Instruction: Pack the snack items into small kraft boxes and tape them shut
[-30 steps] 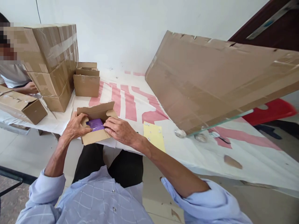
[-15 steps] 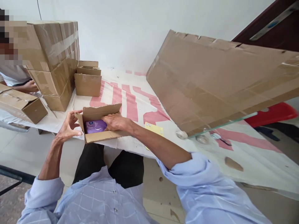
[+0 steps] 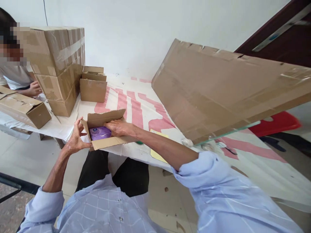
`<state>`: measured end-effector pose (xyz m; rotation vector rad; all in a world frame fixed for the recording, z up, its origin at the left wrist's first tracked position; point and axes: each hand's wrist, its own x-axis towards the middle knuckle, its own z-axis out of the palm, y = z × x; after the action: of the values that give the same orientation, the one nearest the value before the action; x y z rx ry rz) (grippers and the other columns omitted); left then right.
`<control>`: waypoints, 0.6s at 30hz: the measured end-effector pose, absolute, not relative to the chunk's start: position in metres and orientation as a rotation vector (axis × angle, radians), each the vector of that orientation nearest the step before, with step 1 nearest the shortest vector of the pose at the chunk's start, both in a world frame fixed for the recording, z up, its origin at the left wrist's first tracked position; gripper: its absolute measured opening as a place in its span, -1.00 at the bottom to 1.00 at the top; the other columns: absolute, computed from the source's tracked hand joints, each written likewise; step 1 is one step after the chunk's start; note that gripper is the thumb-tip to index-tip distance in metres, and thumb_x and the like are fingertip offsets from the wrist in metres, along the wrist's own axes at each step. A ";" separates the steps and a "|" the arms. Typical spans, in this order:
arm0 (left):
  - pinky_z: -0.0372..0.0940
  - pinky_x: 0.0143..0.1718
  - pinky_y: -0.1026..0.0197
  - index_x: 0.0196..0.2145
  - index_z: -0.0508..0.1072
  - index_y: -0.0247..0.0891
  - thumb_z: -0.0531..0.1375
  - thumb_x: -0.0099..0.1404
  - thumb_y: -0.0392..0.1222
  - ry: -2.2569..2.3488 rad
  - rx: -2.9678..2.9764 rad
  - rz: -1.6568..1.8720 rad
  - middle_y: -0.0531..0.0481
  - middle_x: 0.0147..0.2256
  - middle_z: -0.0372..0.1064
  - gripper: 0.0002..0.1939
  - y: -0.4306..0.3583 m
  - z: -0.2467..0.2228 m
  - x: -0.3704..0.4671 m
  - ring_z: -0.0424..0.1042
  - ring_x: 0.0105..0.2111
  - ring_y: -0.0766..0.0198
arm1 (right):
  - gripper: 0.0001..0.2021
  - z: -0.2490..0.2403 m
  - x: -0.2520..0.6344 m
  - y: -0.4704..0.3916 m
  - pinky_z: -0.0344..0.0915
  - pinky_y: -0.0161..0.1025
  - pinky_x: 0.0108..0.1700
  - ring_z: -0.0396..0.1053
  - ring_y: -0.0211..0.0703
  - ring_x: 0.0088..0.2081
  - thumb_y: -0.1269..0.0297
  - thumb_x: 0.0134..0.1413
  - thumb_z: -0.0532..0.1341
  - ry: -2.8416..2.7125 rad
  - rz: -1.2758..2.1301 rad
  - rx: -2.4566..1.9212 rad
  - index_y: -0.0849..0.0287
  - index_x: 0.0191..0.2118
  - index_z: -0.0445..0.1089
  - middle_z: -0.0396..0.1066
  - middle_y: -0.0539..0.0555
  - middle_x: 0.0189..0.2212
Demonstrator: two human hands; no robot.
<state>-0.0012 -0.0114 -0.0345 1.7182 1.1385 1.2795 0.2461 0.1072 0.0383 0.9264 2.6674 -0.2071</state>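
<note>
An open cardboard box (image 3: 114,142) lies near the table's front edge, its flaps raised. My left hand (image 3: 77,139) grips the box's left end, thumb at the near corner and fingers by the far flap. Inside the box lies a shiny purple plastic-wrapped packet (image 3: 100,133). My right hand (image 3: 118,127) reaches into the box with bent fingers around the packet's right end. The fingertips of that hand are hidden by the packet and the box wall.
Taped cartons (image 3: 58,48) are stacked at the back left, beside small open boxes (image 3: 93,90). Another carton (image 3: 26,108) lies left, near a co-worker's hand (image 3: 35,89). A large cardboard sheet (image 3: 218,87) leans at right. A yellow card (image 3: 155,155) lies under my right forearm.
My left hand has closed from a looser hold onto the box's left end. The right hand stays inside the box by the packet. The view has shifted slightly.
</note>
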 end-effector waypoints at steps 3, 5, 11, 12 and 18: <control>0.52 0.21 -0.29 0.55 -0.19 0.12 0.64 0.01 -0.06 1.125 1.715 1.279 -0.39 0.46 0.18 0.42 -0.011 -0.033 -0.001 0.36 0.41 -0.35 | -0.55 0.036 0.240 0.111 0.46 -0.13 0.06 0.59 0.18 0.13 0.36 0.19 0.39 2.650 -0.229 0.972 0.13 0.21 0.52 0.62 0.26 0.12; 0.52 0.20 -0.29 0.54 -0.19 0.12 0.64 0.01 -0.08 1.124 1.720 1.274 -0.40 0.46 0.17 0.41 -0.010 -0.034 -0.003 0.35 0.42 -0.37 | -0.50 0.034 0.238 0.112 0.47 -0.13 0.06 0.58 0.20 0.15 0.32 0.17 0.43 2.643 -0.251 0.999 0.12 0.23 0.51 0.61 0.26 0.13; 0.54 0.16 -0.24 0.54 -0.17 0.11 0.63 -0.02 -0.12 1.122 1.717 1.281 -0.41 0.47 0.16 0.42 -0.006 -0.041 -0.008 0.35 0.42 -0.39 | -0.45 0.032 0.246 0.109 0.47 -0.14 0.12 0.55 0.14 0.20 0.31 0.21 0.44 2.643 -0.461 1.033 0.06 0.30 0.46 0.59 0.20 0.20; 0.55 0.16 -0.23 0.54 -0.17 0.11 0.63 -0.02 -0.13 1.130 1.720 1.281 -0.42 0.46 0.18 0.42 -0.006 -0.042 -0.009 0.36 0.41 -0.39 | -0.44 0.032 0.248 0.107 0.45 -0.13 0.17 0.53 0.16 0.23 0.30 0.20 0.46 2.666 -0.501 1.044 0.08 0.31 0.46 0.57 0.22 0.23; 0.54 0.17 -0.22 0.56 -0.15 0.09 0.61 -0.02 -0.18 1.141 1.775 1.258 -0.41 0.47 0.16 0.42 0.001 -0.040 -0.011 0.33 0.42 -0.41 | -0.58 0.040 0.263 0.097 0.39 -0.03 0.26 0.48 0.18 0.27 0.35 0.30 0.36 2.911 -0.593 1.147 0.17 0.24 0.54 0.58 0.27 0.19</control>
<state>-0.0108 0.0012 -0.0399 1.7754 1.1411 1.2579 0.2631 0.0972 0.0398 1.1468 2.9112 -0.5928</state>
